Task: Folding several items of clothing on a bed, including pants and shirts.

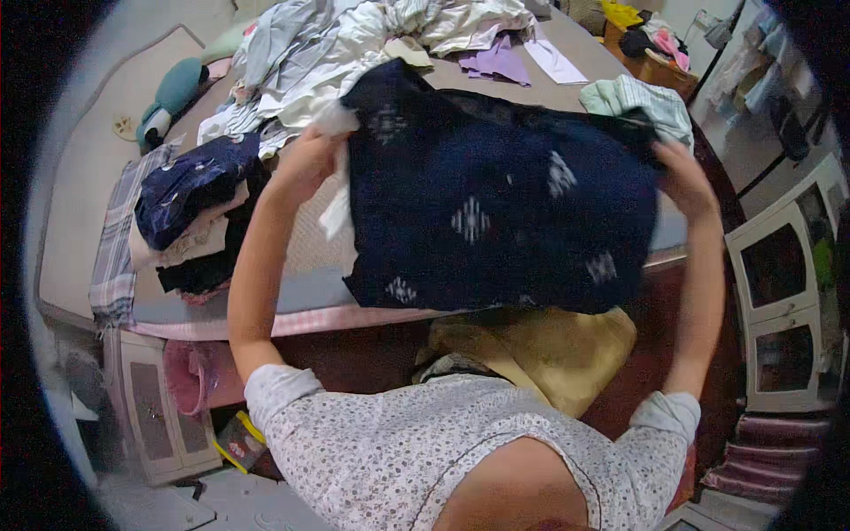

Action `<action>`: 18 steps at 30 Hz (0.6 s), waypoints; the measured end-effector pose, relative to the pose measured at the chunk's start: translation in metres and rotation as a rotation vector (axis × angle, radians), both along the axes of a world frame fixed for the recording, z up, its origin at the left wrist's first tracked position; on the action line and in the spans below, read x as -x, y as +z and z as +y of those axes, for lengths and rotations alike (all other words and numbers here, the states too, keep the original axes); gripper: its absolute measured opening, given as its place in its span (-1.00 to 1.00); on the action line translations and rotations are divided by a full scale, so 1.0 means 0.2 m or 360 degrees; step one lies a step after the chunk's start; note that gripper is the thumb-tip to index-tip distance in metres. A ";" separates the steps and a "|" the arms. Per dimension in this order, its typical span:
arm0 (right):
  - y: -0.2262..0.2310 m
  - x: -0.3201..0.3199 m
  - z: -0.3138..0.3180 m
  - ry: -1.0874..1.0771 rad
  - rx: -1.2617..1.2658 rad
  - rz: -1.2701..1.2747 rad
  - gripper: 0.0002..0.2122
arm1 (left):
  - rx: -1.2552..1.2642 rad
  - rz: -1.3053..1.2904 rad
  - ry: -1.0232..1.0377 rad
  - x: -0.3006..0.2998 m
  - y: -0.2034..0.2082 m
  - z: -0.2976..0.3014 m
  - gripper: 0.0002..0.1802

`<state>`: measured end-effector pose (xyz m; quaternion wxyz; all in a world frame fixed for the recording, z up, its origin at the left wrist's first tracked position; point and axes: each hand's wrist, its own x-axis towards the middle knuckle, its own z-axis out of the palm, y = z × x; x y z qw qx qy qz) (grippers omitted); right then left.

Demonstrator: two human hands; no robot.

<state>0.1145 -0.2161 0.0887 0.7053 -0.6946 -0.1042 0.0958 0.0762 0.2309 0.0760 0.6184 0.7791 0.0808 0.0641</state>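
Note:
A dark navy garment (513, 177) with pale diamond motifs hangs spread out in front of me, its exact kind not plain. My left hand (317, 161) is closed on its upper left edge, where a bit of white cloth shows by the fingers. At the upper right edge, my right hand (685, 181) grips the same garment, its fingertips partly hidden by the cloth. Behind the garment lies the bed (305, 232), partly covered from sight.
Rumpled white and striped clothes (305, 57) are heaped across the bed. A folded stack of dark and pale garments (190, 199) sits at its left side, near a teal plush toy (177, 88). White cabinets (779, 274) stand at right; a pink bin (199, 376) is low at left.

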 end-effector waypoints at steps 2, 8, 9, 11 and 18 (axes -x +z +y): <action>-0.24 -0.27 -0.03 -0.0006 0.0271 0.0096 -0.82 | -0.0031 0.0017 -0.0157 -0.16 -0.11 -0.10 -0.79; -0.89 -0.56 -0.03 -0.1052 0.1440 -0.0416 -0.81 | -0.0061 0.0380 0.0036 -0.48 -0.64 -0.04 -0.74; -0.86 -0.54 -0.03 -0.0894 0.1253 -0.0183 -0.77 | -0.0002 0.0351 0.0042 -0.45 -0.62 -0.06 -0.73; -0.71 -0.45 0.05 -0.0780 0.0450 0.0259 -0.66 | 0.0124 0.0442 0.0081 -0.50 -0.69 0.03 -0.70; -0.53 -0.37 0.22 -0.0314 0.1052 0.0201 -0.68 | 0.0193 0.0440 -0.0115 -0.43 -0.52 -0.05 -0.73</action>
